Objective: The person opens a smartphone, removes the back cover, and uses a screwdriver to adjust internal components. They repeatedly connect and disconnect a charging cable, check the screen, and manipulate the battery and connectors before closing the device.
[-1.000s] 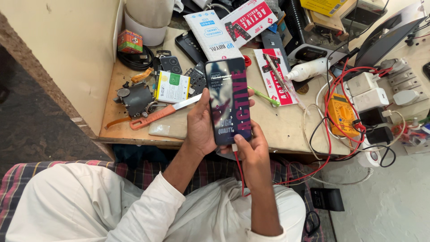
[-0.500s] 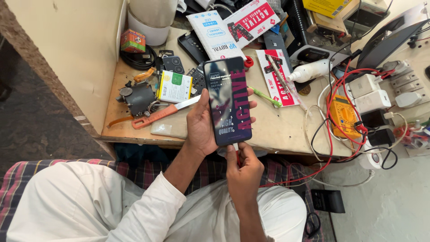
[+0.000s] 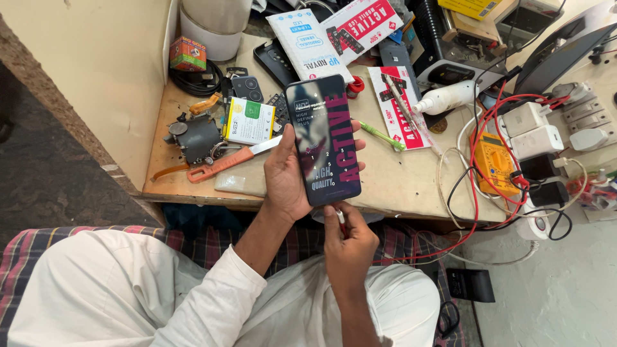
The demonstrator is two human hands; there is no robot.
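Wooden bench (image 3: 411,186) w/ orange-handled knife (image 3: 222,162), white spray bottle (image 3: 450,97), yellow multimeter (image 3: 495,164), green pen (image 3: 382,136).

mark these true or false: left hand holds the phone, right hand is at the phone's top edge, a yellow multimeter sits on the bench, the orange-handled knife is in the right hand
1. The left hand holds the phone: true.
2. The right hand is at the phone's top edge: false, it is at the bottom edge.
3. A yellow multimeter sits on the bench: true.
4. The orange-handled knife is in the right hand: false, it lies on the bench.

phone (image 3: 323,138) above bench (image 3: 411,186) — knife (image 3: 231,160) leftward
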